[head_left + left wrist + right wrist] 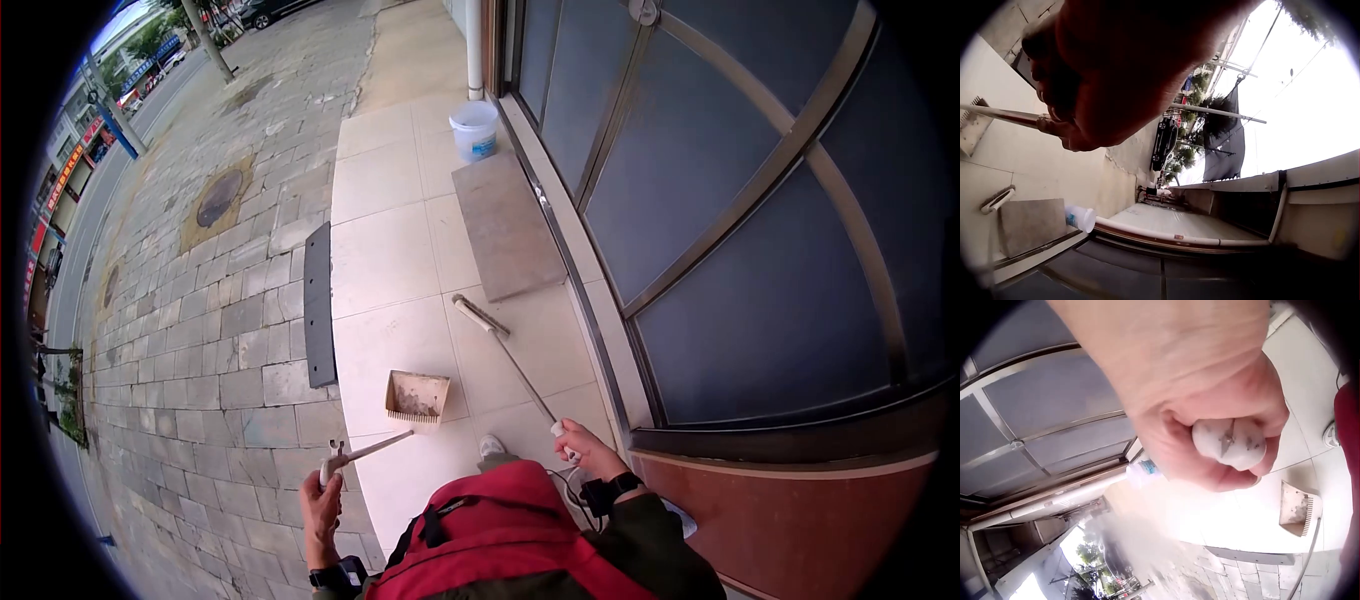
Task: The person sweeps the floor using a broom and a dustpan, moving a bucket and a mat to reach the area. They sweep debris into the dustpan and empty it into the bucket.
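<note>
My left hand grips the upper end of a long-handled dustpan at the lower left of the head view. The pan, pale with a toothed edge and grey dirt inside, is at the tiled floor, left of my foot. In my right hand is the white grip of a broom, whose handle slants forward to the narrow broom head. That head lies at the tiles, ahead and right of the pan, apart from it. From the right wrist view, the fingers curl round the white handle end.
Ahead lie a flat brown board and a white bucket beside the glass doors. A dark ramp strip edges the tiles on the left, with grey paving beyond. My shoe stands below the pan.
</note>
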`<state>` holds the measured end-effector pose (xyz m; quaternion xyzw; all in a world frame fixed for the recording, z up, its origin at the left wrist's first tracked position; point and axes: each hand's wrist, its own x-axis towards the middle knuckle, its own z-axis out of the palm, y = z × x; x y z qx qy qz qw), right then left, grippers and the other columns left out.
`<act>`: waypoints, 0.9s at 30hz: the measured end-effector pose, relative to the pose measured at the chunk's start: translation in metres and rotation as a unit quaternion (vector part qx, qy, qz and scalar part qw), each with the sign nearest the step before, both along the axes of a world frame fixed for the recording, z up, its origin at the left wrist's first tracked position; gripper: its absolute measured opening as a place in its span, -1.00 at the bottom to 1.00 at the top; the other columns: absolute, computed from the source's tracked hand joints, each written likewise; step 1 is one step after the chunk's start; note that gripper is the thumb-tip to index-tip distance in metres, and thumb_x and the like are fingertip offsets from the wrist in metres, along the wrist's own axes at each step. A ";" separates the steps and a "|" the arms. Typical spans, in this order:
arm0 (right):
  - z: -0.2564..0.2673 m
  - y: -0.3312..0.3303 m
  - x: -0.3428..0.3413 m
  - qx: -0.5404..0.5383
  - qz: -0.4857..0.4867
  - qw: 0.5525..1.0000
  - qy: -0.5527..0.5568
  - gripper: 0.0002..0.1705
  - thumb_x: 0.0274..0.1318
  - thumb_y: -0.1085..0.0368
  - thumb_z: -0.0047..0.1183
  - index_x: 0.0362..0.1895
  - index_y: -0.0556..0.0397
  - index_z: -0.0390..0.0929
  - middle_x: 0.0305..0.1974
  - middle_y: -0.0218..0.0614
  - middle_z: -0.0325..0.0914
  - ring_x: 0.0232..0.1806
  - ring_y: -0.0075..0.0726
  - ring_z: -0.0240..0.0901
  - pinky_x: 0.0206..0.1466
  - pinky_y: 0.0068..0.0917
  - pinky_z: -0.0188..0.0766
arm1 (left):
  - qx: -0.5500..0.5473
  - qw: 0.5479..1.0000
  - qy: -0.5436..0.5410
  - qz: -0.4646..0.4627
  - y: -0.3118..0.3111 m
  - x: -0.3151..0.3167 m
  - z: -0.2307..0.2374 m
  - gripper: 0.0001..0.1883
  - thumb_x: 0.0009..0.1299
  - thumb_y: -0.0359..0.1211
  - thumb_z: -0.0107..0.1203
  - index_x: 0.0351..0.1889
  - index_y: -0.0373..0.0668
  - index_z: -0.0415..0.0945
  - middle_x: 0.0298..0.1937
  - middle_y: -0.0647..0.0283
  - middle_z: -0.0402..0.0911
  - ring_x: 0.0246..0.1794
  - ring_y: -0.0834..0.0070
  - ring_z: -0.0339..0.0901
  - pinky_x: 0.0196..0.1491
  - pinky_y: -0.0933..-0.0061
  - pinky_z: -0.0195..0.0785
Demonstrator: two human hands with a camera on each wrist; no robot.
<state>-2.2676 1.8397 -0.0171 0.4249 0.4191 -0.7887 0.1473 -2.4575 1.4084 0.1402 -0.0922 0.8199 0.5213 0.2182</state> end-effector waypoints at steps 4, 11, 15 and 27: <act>0.008 0.015 0.021 0.091 -0.023 0.995 -0.039 -0.60 -0.35 0.62 -0.02 -0.30 0.00 0.26 -0.48 -0.33 0.29 -0.66 -0.39 0.25 -0.71 -0.45 0.13 | -0.007 1.000 0.013 -0.021 0.010 -0.017 -0.003 -0.80 0.32 -0.33 0.10 -0.41 -0.29 0.43 -0.72 0.43 0.33 -0.80 0.71 0.24 -0.76 0.60 0.05; -0.102 0.075 -0.094 0.221 0.142 0.958 0.112 -0.76 -0.33 0.55 0.10 -0.45 0.04 0.42 -0.54 -0.28 0.38 -0.53 -0.26 0.38 -0.56 -0.26 0.26 | 0.000 0.999 0.041 0.032 0.002 -0.019 0.007 -0.77 0.28 -0.30 0.12 -0.48 -0.27 0.43 -0.73 0.41 0.33 -0.78 0.69 0.26 -0.74 0.57 0.10; -0.086 0.013 -0.169 0.351 0.404 0.819 0.205 -0.74 -0.27 0.51 0.12 -0.36 -0.01 0.53 -0.46 -0.23 0.50 -0.39 -0.14 0.45 -0.32 -0.32 0.38 | -0.015 0.997 0.036 0.065 -0.012 -0.017 0.029 -0.76 0.25 -0.27 0.14 -0.45 -0.29 0.46 -0.72 0.42 0.34 -0.78 0.68 0.26 -0.74 0.55 0.10; -0.078 -0.051 -0.246 0.082 0.313 0.923 0.208 -0.90 -0.08 0.47 0.03 -0.42 0.01 0.41 -0.60 -0.46 0.27 -0.63 -0.60 0.17 -0.64 -0.61 0.06 | -0.029 0.995 0.087 0.039 -0.099 -0.054 -0.008 -0.66 0.19 -0.20 0.22 -0.40 -0.37 0.54 -0.63 0.27 0.47 -0.59 0.59 0.37 -0.52 0.40 0.27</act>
